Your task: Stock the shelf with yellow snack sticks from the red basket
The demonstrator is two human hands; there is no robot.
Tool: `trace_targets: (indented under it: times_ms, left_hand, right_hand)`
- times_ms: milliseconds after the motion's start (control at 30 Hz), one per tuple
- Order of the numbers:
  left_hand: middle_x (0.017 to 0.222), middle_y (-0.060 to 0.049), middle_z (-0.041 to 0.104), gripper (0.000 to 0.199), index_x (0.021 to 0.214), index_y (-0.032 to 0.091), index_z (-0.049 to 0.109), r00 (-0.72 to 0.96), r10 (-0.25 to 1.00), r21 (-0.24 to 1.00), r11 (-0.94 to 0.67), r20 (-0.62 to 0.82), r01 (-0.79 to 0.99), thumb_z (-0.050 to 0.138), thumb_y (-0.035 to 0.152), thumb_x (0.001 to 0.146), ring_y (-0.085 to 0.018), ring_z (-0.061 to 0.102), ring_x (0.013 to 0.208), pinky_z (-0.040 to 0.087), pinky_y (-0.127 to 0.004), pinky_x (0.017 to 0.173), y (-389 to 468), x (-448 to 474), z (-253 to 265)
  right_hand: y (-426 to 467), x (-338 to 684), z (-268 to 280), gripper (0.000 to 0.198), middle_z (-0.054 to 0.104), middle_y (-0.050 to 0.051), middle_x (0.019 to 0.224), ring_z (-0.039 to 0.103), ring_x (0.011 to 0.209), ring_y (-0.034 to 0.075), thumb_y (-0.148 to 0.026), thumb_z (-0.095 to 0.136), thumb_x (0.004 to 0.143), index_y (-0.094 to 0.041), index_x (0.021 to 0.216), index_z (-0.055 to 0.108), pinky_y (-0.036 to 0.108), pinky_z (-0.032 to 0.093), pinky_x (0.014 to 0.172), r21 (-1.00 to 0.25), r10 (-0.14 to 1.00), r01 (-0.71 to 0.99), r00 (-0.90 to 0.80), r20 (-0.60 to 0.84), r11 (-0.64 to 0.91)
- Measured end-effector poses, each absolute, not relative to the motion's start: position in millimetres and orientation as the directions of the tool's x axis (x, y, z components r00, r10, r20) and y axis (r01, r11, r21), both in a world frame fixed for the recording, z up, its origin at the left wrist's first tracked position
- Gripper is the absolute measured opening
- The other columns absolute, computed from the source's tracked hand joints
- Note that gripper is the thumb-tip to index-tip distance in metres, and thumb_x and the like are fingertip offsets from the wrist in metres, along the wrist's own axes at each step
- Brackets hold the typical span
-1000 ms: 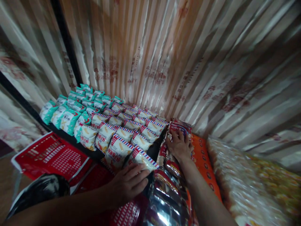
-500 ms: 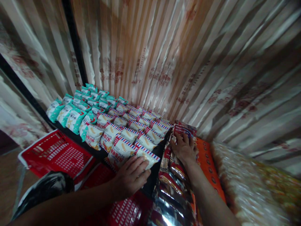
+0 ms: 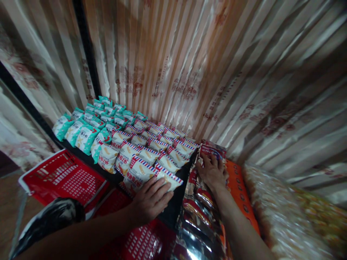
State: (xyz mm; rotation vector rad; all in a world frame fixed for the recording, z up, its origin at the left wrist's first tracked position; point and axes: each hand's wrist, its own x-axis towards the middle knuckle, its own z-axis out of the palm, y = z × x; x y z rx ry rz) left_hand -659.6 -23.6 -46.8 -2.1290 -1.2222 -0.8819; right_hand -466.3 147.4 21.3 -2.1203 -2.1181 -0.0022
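Note:
My left hand (image 3: 151, 198) lies with its fingers stretched over the front of a white snack bag (image 3: 169, 179) with a red-and-blue striped top edge. Another striped bag (image 3: 139, 171) stands just left of it. My right hand (image 3: 213, 171) rests, fingers spread, at the far end of a row of dark red, shiny packets (image 3: 202, 213). Beyond its fingertips shows the printed dark red flap (image 3: 213, 147) of a box. Rows of striped bags fill the middle of the black surface (image 3: 175, 202), and teal-and-white bags (image 3: 87, 138) stand in rows to the left.
Red plastic baskets (image 3: 65, 175) sit in front of the bags, at lower left and below my left arm. An orange box (image 3: 241, 191) and clear-wrapped goods (image 3: 282, 206) lie to the right. A pleated, printed curtain (image 3: 173, 65) hangs behind. A dark patterned knee (image 3: 51, 224) shows at lower left.
Almost nothing differs. My left hand stays on the striped bag, its fingers shifted very slightly. The right hand keeps its place on the dark red packets.

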Motion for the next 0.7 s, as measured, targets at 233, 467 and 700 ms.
trace_targets:
  times_ms: [233,467,700]
  left_hand:
    - [0.136,-0.01,0.047,0.044,0.125,0.017,0.052,0.365,0.595,-0.072,-0.458,0.716,0.886,0.054,0.036,0.085,-0.027,0.036,0.131,0.027,-0.046,0.11,-29.1,-658.0,-46.0]
    - [0.134,-0.009,0.05,0.041,0.124,0.021,0.054,0.362,0.57,-0.075,-0.464,0.737,0.883,0.055,0.029,0.084,-0.026,0.036,0.13,0.026,-0.046,0.109,-31.0,-659.8,-47.1]
    - [0.137,-0.009,0.046,0.041,0.124,0.019,0.055,0.353,0.611,-0.062,-0.445,0.708,0.894,0.054,0.029,0.085,-0.027,0.035,0.131,0.023,-0.046,0.11,-30.3,-659.8,-42.4]
  right_hand:
    - [149.9,-464.0,16.8,0.053,0.024,0.001,0.149,0.011,0.138,0.03,-0.048,0.028,0.088,-0.031,0.137,0.036,0.053,0.02,0.106,-0.101,0.992,0.995,-0.007,0.125,0.02]
    - [148.4,-466.0,19.6,0.053,0.026,0.001,0.149,0.013,0.137,0.031,-0.048,0.029,0.088,-0.032,0.137,0.037,0.053,0.021,0.106,-0.108,0.994,0.994,0.01,0.112,0.002]
    - [148.8,-465.0,18.2,0.052,0.026,0.001,0.148,0.014,0.137,0.031,-0.048,0.031,0.087,-0.033,0.136,0.038,0.052,0.022,0.104,-0.1,0.993,0.995,0.007,0.116,0.005]
